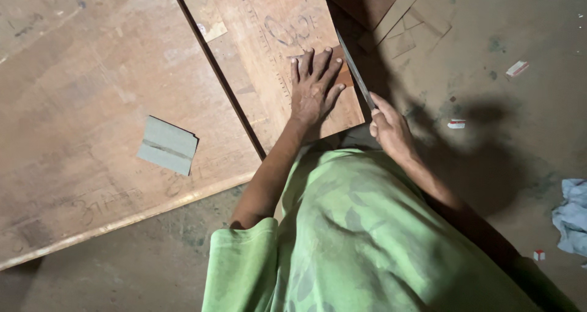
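Head view: our left hand [313,87] lies flat, fingers spread, pinning a small brown wood piece [342,73] at the edge of the narrow plywood sheet [275,55] on the floor. Our right hand [389,127] is closed around a long thin blade [354,70] laid against that edge. We judge the cutting is under way, needing steady pressure. A grey folded card [166,145] lies well apart.
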